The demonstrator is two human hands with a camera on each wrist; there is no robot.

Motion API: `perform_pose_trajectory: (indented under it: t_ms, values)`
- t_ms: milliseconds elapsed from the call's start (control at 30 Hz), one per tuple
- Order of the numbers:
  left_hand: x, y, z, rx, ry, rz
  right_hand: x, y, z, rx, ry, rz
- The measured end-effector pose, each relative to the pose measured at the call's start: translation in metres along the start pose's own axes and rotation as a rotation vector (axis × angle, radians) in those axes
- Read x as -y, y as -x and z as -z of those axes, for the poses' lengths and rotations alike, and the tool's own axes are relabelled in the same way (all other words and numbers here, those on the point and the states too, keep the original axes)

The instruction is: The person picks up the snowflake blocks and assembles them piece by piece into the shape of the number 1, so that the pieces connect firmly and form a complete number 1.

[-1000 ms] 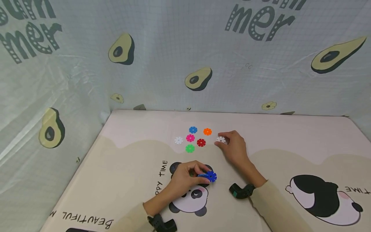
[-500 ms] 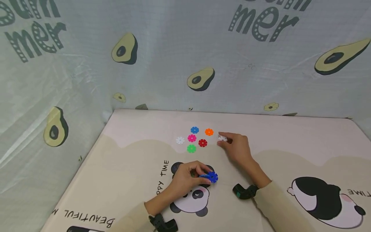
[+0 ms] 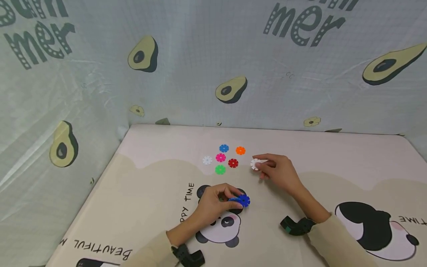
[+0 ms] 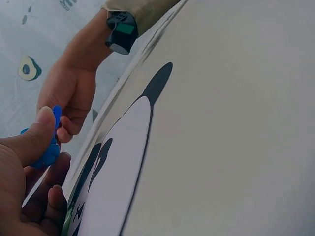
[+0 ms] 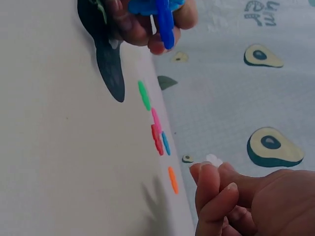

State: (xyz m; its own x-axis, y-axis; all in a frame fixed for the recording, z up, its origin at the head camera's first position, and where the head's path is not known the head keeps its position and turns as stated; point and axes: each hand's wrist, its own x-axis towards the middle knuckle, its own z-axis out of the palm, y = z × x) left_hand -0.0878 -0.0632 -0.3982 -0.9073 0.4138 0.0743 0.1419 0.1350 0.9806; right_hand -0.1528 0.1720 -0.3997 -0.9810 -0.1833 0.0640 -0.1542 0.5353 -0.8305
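While the left hand (image 3: pixel 211 204) grips blue discs (image 3: pixel 245 200), white disc (image 3: pixel 252 164) pinched at right hand's (image 3: pixel 281 172) fingertips (image 3: pixel 262 167)

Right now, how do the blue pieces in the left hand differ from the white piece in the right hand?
Colour: the blue pieces are dark and lighter blue; the white piece is white.
Number: the blue pieces look like two, set crosswise; the white piece looks single.
Place: the left hand holds the blue pieces nearer the person; the right hand pinches the white piece farther off.
Both show notched rims.
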Motion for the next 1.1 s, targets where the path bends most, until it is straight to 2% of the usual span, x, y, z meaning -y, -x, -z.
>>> perform_pose_trajectory:
  t_ms: [200,367,467,800,1100]
  values:
    - [0.001,0.000,0.000,-0.013,0.018,-0.002,0.007,0.012,0.005,0.033,-0.101,-0.018]
    - [0.020,-0.004,-0.001,-0.021,0.049,0.006,0.006,0.024,0.000,0.058,-0.187,-0.035]
    - [0.029,-0.006,-0.001,-0.028,0.068,0.000,0.004,0.030,-0.004,0.077,-0.203,-0.022]
    - [0.033,-0.006,0.001,-0.043,0.066,-0.060,0.000,0.048,-0.012,0.140,-0.252,-0.034]
    - [0.035,-0.006,0.000,-0.035,0.135,-0.090,0.006,0.059,-0.016,0.159,-0.293,-0.034]
